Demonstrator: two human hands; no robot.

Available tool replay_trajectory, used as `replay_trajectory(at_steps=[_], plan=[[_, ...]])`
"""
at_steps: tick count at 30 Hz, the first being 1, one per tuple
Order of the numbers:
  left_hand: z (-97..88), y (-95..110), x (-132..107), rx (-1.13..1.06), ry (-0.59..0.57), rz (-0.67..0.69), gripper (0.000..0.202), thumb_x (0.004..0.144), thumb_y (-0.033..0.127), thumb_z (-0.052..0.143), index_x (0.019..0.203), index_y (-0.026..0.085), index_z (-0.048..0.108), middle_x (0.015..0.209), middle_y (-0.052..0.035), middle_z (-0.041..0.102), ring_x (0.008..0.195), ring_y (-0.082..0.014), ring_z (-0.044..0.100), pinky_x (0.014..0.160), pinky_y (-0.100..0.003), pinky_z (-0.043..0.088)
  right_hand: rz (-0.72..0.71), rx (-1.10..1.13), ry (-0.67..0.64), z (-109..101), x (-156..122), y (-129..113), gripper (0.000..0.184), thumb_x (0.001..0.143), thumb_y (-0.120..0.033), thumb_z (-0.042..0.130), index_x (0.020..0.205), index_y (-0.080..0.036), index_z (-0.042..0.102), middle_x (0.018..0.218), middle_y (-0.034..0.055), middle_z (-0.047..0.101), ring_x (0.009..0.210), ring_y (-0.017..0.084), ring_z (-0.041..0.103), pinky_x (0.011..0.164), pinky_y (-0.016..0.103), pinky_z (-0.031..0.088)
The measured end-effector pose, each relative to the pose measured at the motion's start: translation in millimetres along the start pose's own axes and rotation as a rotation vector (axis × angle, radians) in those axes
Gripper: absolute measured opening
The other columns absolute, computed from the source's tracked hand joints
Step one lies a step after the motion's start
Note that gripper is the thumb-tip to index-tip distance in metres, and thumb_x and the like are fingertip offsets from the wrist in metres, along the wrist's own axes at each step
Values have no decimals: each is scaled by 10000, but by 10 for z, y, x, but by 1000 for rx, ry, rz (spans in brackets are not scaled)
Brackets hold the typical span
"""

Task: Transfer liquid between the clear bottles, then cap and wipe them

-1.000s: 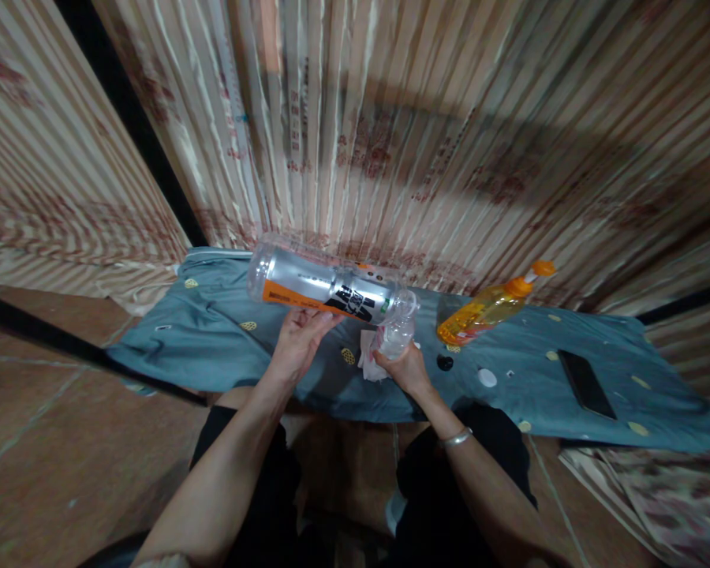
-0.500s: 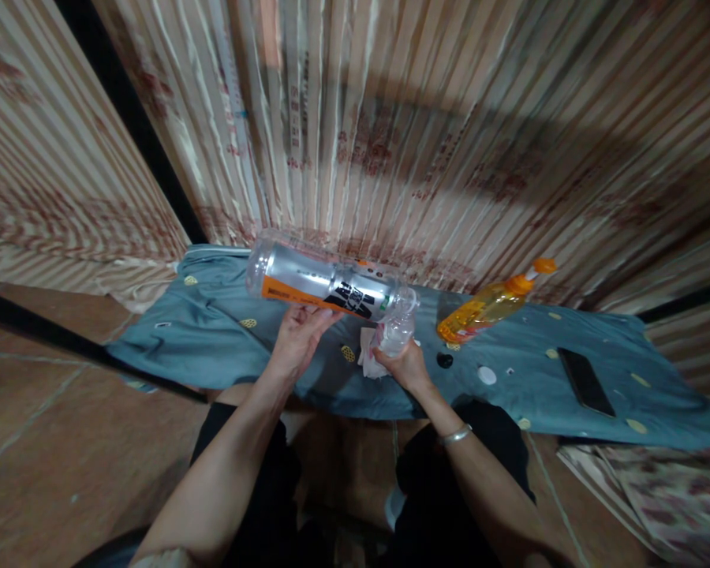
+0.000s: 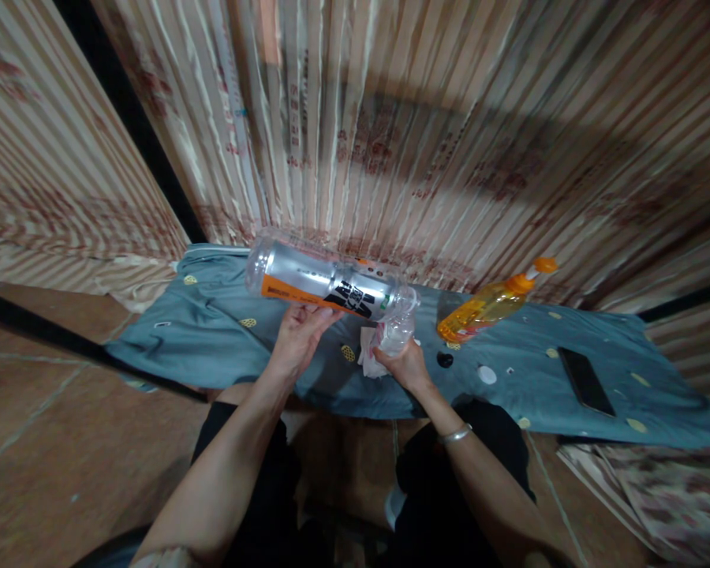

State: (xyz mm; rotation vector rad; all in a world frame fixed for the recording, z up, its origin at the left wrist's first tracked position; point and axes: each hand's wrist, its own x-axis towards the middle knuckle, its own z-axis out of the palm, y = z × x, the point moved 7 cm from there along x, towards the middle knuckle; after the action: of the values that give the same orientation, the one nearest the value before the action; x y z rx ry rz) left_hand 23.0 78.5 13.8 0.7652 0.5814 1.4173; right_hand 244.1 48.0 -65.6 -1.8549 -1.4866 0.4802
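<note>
A large clear plastic bottle (image 3: 301, 272) with a silver, orange and black label is tipped nearly on its side, its neck pointing right. My left hand (image 3: 301, 331) grips it from below, fingers around its underside. My right hand (image 3: 403, 361) is closed around a smaller clear plastic bottle (image 3: 397, 327), held roughly upright on the covered surface. The big bottle's neck meets the small bottle's top; whether liquid passes between them I cannot make out. A white tissue (image 3: 370, 355) lies beside the small bottle, touching or just behind it.
An orange-capped bottle of yellow liquid (image 3: 485, 312) leans at the right. Near it lie a black cap (image 3: 445, 360), a white cap (image 3: 487, 375) and a black phone (image 3: 585, 381) on the blue-green cloth (image 3: 308, 394). A pleated curtain (image 3: 390, 118) hangs behind.
</note>
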Motion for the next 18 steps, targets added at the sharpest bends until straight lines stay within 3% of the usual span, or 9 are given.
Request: replay_trajectory(at_steps=[18], plan=[[10,9,5,4,8,9,321,548,325,878,682,192,619,762,26,691,817,-154,669,894,-403,562,3,-41,-1,13,-2,7,503,663,-429,697,1088,-184,586,1000,113,735,924,310,708,795,411,561]])
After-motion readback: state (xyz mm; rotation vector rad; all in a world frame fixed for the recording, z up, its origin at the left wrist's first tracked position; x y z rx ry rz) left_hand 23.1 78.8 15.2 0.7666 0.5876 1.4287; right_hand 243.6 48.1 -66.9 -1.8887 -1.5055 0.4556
